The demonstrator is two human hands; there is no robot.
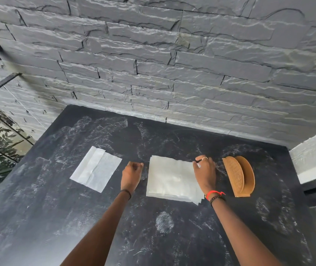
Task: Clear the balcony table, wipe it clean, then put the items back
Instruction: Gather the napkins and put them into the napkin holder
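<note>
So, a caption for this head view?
Right hand grips a napkin stack, left hand beside it, on a smudged table.

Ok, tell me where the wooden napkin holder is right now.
Head view: the napkin holder stands on the black table at right, just right of the right hand and napkin stack.

No text, label, brand, number or sign can be read anywhere: the stack of napkins (170, 179), the single folded napkin (95, 168), the woven napkin holder (237, 175), the black table (57, 217) and the stone wall (172, 64) all show plain, unmarked surfaces
</note>
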